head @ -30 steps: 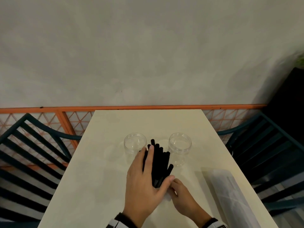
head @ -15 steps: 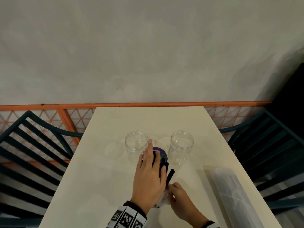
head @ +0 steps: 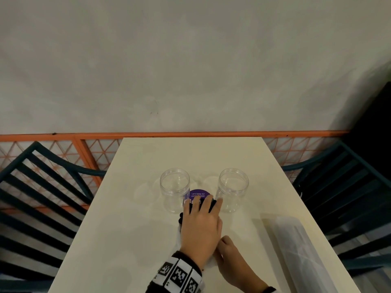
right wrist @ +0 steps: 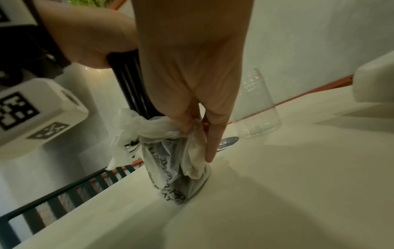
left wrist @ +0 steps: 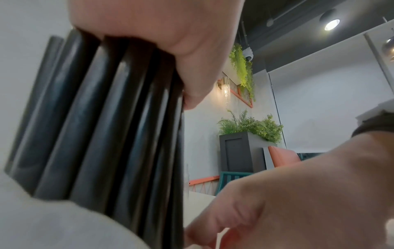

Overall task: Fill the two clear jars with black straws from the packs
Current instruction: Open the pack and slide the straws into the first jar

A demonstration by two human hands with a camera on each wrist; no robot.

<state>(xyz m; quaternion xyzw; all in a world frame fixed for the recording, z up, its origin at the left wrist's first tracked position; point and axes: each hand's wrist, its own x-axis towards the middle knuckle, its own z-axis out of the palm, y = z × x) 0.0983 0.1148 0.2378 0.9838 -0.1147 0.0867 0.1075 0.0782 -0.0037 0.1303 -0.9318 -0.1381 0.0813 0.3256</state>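
The black straws [left wrist: 102, 128] are in my left hand [head: 200, 229]. My fingers are wrapped round the bunch, up near its top, and the straws stand close together like a little fence. From the head view only the dark tips [head: 212, 205] poke out past my knuckles. The bottom of the bunch sits inside a thin see-through bag [right wrist: 170, 168] with black letters on it (I can't read the words). The bag is crumpled and its base touches the table [head: 131, 218].

My right hand [head: 232, 261] is just beside my left one, closer to me. Its fingers [right wrist: 187, 121] point down and pinch the crinkly bag, with one long finger lying along its side.

Two clear jars stand on the table, past my hands. The left jar [head: 175, 190] and the right jar [head: 233, 189] are both open on top, and I see no straws in them. Between them, flat on the table, is a round purple sticker [head: 197, 195] with tiny white writing. My left fingertips are right over its near edge.

Another pack [head: 296, 246] lies flat near the right edge of the table, well apart from my hands. It looks pale and long.

A dark green chair [head: 42, 187] stands on each side of the table. On my left wrist is a band [head: 179, 273] with black and white squares.
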